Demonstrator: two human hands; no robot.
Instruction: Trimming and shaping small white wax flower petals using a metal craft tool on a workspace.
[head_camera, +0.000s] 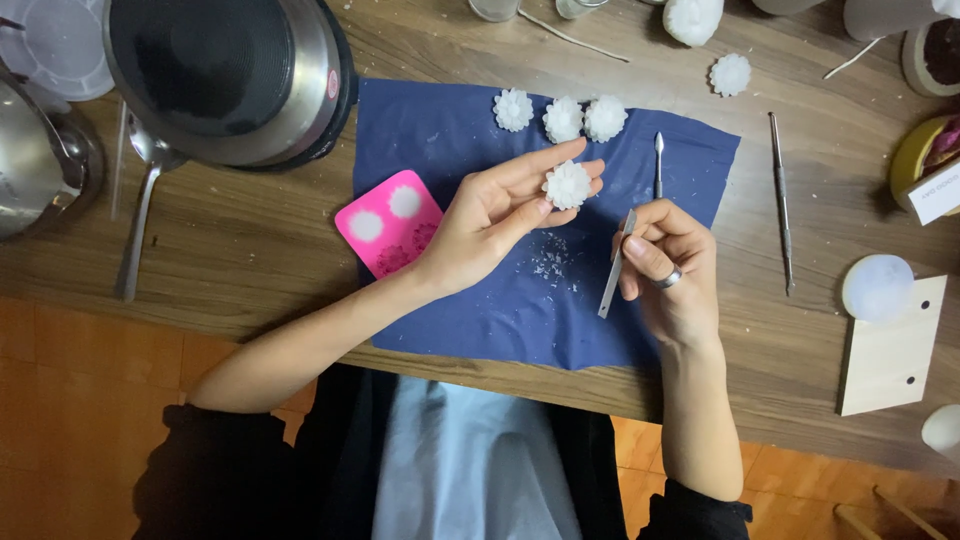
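From the head camera, the left hand pinches a white, petalled wax flower at its fingertips, raised over a matte blue cloth dusted with pale shavings. The right hand (ringed) curls around a thin metal blade. Three similar flowers lie in a row on the cloth; a glossy pink mould sits beside the left wrist.
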